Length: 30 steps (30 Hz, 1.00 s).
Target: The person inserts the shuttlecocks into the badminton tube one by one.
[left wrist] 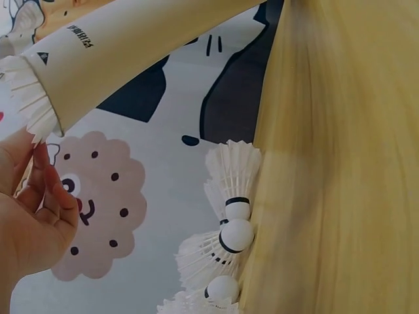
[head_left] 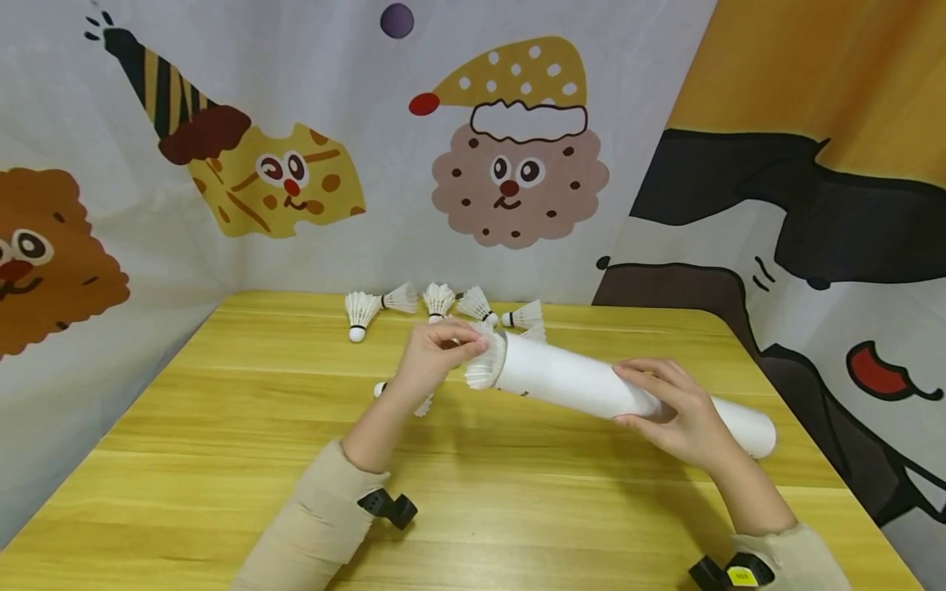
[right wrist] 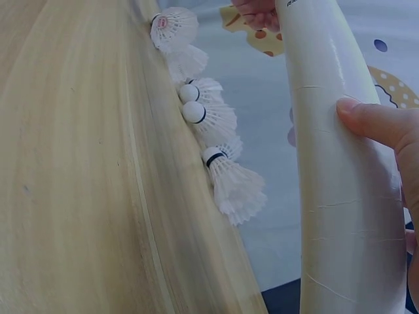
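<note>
A long white tube (head_left: 562, 373) slants above the table, its left end higher. My right hand (head_left: 683, 410) grips it along its right half, thumb on the near side, as the right wrist view also shows. At its left mouth a shuttlecock (head_left: 484, 365) sits partly inside, white feathers fanning out. My left hand (head_left: 432, 357) pinches the feather edge between thumb and fingertips; the left wrist view shows these feathers (left wrist: 33, 104) at the rim. The cork end of that shuttlecock is hidden. Behind my left forearm lies another shuttlecock (head_left: 424, 406), partly covered.
Along the back of the wooden table (head_left: 473, 509) lie several shuttlecocks, among them one at the left (head_left: 361, 308) and one at the right (head_left: 523, 316). A cloth with cartoon prints (head_left: 310, 271) hangs behind the table. Each wrist carries a small black device (head_left: 388, 506).
</note>
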Each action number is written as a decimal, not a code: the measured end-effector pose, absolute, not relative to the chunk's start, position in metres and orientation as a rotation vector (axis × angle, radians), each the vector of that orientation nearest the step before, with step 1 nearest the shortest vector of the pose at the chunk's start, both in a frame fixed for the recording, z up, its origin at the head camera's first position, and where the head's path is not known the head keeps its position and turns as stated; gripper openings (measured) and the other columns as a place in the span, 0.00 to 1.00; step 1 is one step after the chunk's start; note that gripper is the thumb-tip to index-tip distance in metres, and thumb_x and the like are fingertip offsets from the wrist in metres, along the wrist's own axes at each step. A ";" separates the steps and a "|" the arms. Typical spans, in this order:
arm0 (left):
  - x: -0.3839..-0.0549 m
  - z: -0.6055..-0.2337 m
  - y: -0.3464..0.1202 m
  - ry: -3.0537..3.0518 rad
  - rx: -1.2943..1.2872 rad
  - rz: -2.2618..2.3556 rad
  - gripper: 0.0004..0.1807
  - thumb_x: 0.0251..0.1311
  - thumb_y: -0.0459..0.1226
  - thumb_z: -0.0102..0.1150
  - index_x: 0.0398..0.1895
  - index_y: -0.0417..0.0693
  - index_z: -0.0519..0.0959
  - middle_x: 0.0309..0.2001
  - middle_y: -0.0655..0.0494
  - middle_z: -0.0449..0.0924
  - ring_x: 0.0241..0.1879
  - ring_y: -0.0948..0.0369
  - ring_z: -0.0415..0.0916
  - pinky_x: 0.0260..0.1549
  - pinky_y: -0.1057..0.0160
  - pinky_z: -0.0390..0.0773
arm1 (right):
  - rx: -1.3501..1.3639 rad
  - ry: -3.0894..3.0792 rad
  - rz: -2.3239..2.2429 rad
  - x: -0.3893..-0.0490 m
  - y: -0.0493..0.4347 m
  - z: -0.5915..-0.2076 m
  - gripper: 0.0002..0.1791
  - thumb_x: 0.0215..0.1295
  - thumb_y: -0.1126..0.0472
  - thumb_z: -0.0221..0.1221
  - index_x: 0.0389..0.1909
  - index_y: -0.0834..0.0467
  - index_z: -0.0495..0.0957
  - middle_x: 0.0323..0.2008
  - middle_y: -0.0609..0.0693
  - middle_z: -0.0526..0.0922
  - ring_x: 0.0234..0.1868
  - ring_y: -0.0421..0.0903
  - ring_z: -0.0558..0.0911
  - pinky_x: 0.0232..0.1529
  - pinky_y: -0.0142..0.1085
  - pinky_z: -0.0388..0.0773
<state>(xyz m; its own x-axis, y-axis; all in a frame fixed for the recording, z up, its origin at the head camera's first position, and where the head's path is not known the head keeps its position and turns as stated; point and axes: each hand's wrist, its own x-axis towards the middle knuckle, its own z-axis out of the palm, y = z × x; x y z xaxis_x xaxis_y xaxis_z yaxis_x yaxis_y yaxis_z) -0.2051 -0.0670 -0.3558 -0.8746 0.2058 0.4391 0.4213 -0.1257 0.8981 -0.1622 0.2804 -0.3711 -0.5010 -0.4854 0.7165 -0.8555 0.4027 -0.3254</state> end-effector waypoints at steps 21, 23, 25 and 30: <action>-0.199 -0.364 -0.052 -1.981 -0.773 -2.034 0.02 0.52 0.24 0.67 0.29 0.31 0.85 0.27 0.54 0.76 0.29 0.62 0.70 0.27 0.70 0.73 | 1.160 -2.102 0.924 -0.142 0.256 -0.342 0.32 0.60 0.44 0.61 0.47 0.71 0.79 0.44 0.67 0.78 0.48 0.52 0.74 0.49 0.23 0.67; -0.199 -0.365 -0.051 -1.992 -0.792 -2.010 0.02 0.52 0.24 0.67 0.29 0.31 0.85 0.27 0.54 0.75 0.28 0.62 0.70 0.27 0.69 0.73 | 1.159 -2.104 0.921 -0.144 0.257 -0.344 0.32 0.60 0.43 0.61 0.47 0.71 0.79 0.44 0.67 0.78 0.48 0.53 0.74 0.49 0.23 0.67; -0.199 -0.366 -0.051 -2.010 -0.802 -1.981 0.01 0.51 0.22 0.66 0.28 0.31 0.85 0.27 0.54 0.75 0.28 0.62 0.70 0.27 0.69 0.73 | 1.158 -2.110 0.919 -0.148 0.261 -0.351 0.32 0.59 0.43 0.62 0.48 0.70 0.79 0.45 0.65 0.79 0.49 0.53 0.74 0.50 0.23 0.67; -0.192 -0.361 -0.049 -2.046 -0.812 -1.914 0.05 0.49 0.18 0.62 0.26 0.30 0.84 0.25 0.50 0.72 0.27 0.62 0.67 0.27 0.69 0.70 | 1.153 -2.141 0.909 -0.160 0.275 -0.371 0.32 0.56 0.43 0.65 0.51 0.65 0.80 0.49 0.60 0.79 0.53 0.50 0.73 0.50 0.24 0.67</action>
